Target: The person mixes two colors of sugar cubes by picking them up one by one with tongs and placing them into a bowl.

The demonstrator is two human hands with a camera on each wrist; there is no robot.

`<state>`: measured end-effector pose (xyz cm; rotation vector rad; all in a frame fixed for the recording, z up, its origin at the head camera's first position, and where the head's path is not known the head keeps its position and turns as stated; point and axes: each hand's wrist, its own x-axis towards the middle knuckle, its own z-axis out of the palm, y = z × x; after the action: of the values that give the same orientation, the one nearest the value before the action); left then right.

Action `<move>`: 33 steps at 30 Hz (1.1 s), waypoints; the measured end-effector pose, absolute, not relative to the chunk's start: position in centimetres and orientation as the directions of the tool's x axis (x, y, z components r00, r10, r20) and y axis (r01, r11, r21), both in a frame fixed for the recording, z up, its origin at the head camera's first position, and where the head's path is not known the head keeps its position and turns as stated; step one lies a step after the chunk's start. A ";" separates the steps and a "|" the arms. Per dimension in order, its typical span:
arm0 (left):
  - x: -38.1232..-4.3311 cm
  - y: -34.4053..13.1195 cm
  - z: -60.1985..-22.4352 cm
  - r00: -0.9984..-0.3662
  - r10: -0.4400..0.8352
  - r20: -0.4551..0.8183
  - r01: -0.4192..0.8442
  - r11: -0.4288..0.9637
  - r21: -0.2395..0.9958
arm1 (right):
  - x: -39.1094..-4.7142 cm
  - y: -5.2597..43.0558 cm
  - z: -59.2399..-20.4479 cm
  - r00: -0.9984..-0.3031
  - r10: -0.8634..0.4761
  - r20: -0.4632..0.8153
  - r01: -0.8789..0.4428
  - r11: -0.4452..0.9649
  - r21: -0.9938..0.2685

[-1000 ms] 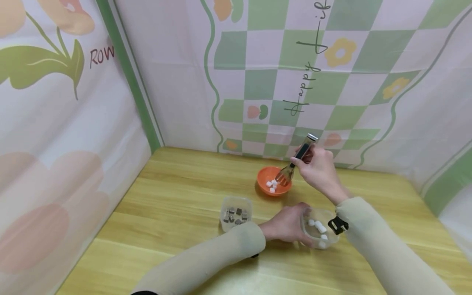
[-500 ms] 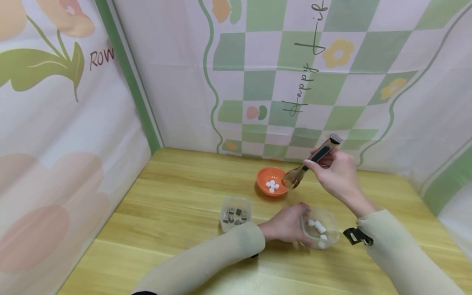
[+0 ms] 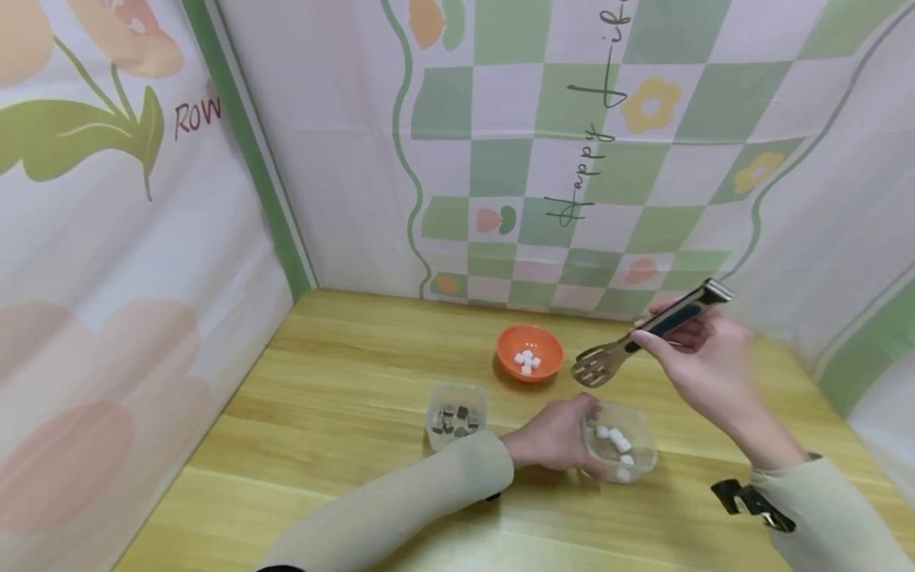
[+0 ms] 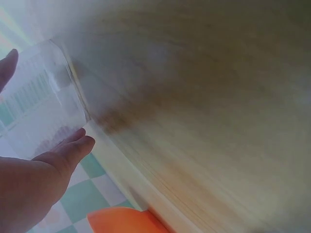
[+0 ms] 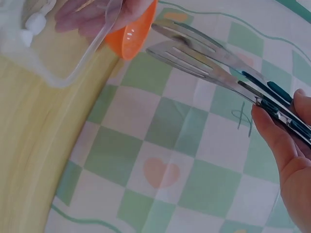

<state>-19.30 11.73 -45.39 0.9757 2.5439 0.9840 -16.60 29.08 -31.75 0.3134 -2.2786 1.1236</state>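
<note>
My right hand (image 3: 704, 357) pinches a pair of metal serving tongs (image 3: 665, 326) by their dark grips, and their slotted ends hang over the table to the right of the orange bowl (image 3: 507, 365). Nothing shows between the tong ends in the right wrist view. Several white cubes (image 3: 527, 360) lie in that bowl. Fingers and thumb of my left hand (image 3: 554, 433) span the side of a clear plastic container (image 3: 646, 457), gripping it on the table. Inside are several white pieces (image 3: 619, 439), cube-like and rounded.
A second clear container (image 3: 432, 397) with several dark metallic cubes (image 3: 463, 411) stands to the left, partly behind my left sleeve (image 3: 400, 492). A patterned cloth wall (image 3: 500, 167) rises at the table's back edge, another along its left side. The wooden table (image 3: 322, 445) lies beneath.
My right hand has carried the tongs away from the orange bowl, rightward and slightly toward me. The tong ends have left the bowl; my left hand and its container stay put.
</note>
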 end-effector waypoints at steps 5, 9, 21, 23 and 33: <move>-19.3 11.7 -45.2 -0.750 0.662 -0.002 0.490 0.557 0.671 | -15.3 30.2 -31.5 -0.823 0.062 0.565 -0.422 0.600 -0.680; -19.3 11.6 -45.1 -0.753 0.658 -0.006 0.480 0.555 0.679 | -14.4 31.3 -31.8 -0.834 0.048 0.549 -0.420 0.589 -0.690; -19.1 11.5 -44.9 -0.761 0.648 -0.002 0.464 0.548 0.696 | -12.0 33.1 -32.7 -0.889 -0.015 0.458 -0.371 0.611 -0.699; -19.1 11.6 -44.9 -0.762 0.647 -0.007 0.463 0.553 0.693 | -11.8 33.1 -33.1 -0.891 -0.049 0.452 -0.385 0.609 -0.694; -19.1 11.5 -44.9 -0.746 0.666 -0.015 0.464 0.536 0.705 | -11.5 33.4 -36.4 -0.910 -0.103 0.402 -0.376 0.613 -0.695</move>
<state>-19.08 11.53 -44.93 0.9424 2.4949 1.0221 -11.49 33.37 -36.44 0.3864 -2.5183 1.1933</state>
